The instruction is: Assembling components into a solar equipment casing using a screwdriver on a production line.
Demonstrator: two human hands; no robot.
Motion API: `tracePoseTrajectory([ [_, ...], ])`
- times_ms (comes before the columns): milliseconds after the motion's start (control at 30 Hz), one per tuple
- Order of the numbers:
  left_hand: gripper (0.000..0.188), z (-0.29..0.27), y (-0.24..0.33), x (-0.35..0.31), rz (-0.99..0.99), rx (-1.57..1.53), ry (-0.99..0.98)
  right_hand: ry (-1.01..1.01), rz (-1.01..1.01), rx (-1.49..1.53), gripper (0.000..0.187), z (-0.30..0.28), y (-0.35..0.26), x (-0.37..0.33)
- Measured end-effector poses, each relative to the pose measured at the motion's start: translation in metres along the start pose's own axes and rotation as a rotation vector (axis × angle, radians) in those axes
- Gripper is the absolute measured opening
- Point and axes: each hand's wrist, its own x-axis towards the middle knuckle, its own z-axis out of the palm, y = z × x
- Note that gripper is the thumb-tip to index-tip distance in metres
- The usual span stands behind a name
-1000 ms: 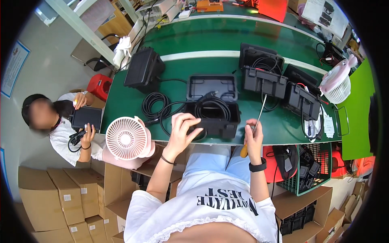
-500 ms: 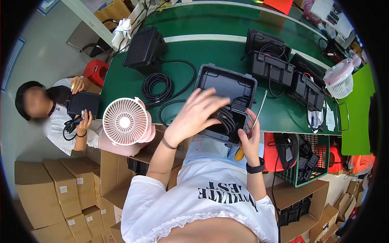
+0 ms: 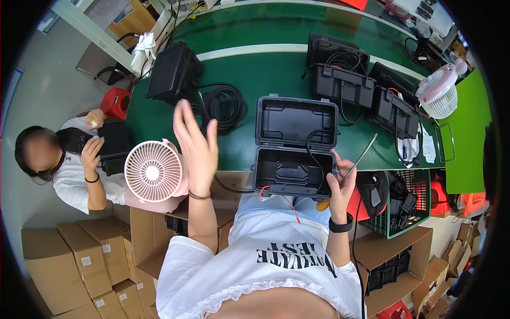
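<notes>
In front of me an open black plastic box (image 3: 293, 183) sits at the table's near edge, its lid (image 3: 296, 123) tilted back away from me. A black cable (image 3: 313, 154) runs from lid to base along the right inside, and thin red wires (image 3: 289, 202) hang over the front wall. My right hand (image 3: 342, 183) is closed round a screwdriver (image 3: 362, 155), its metal shaft pointing up and right, fingers against the box's right side. To the left my left hand (image 3: 197, 146) is raised with fingers stretched, beside a somewhat blurred coil of black cable (image 3: 226, 109).
A pink fan (image 3: 153, 171) stands left, near a seated person (image 3: 74, 165) handling a black box (image 3: 113, 143). Another closed black box (image 3: 172, 72) is at the back left. Open boxes with cables (image 3: 342, 85) stand right, near a second fan (image 3: 440, 93). A green crate (image 3: 406, 226) sits below.
The cable coil that lay inside the box is out of it. My left hand has moved left, to beside the coiled cable on the table. My right hand still has the screwdriver.
</notes>
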Motion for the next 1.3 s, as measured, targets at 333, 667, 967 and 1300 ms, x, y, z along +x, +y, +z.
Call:
tracePoseTrajectory([
  [333, 0.052, -0.022, 0.009, -0.104, 0.877, -0.266, -0.303, 0.026, 0.010, 0.024, 0.036, 0.005, -0.007, 0.002],
  [667, 0.040, 0.000, -0.003, -0.104, 1.067, -0.103, -0.161, 0.053, 0.025, 0.011, 0.034, 0.006, -0.005, -0.001],
  [967, 0.037, -0.018, 0.024, -0.083, 0.834, -0.480, -0.172, 0.039, 0.003, 0.012, 0.031, 0.005, -0.003, 0.000],
  [1300, 0.038, -0.019, 0.076, -0.041, 0.383, -0.129, -0.342, 0.033, 0.024, 0.010, 0.031, 0.005, -0.006, -0.001],
])
